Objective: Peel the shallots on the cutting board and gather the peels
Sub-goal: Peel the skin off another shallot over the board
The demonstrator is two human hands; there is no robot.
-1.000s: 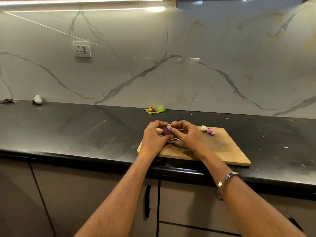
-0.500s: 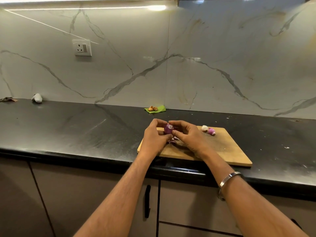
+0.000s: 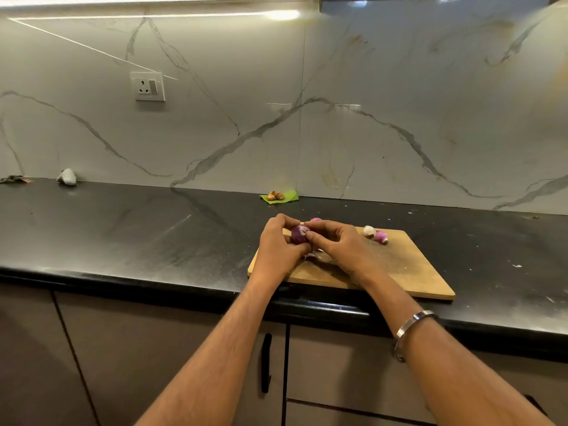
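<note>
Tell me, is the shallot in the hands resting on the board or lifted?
Lifted: both hands' fingers pinch the purple shallot above the wooden cutting board.

Veined marble backsplash (image 3: 399, 87), wall socket (image 3: 147, 86), black countertop (image 3: 123, 235), perhaps brown cabinets (image 3: 138, 348).

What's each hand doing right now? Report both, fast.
Left hand: grips the purple shallot.
Right hand: pinches the same shallot's top.

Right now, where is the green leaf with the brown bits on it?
In the head view, the green leaf lies on the black countertop against the marble backsplash, just beyond the cutting board's far left corner, behind the left hand.
</note>
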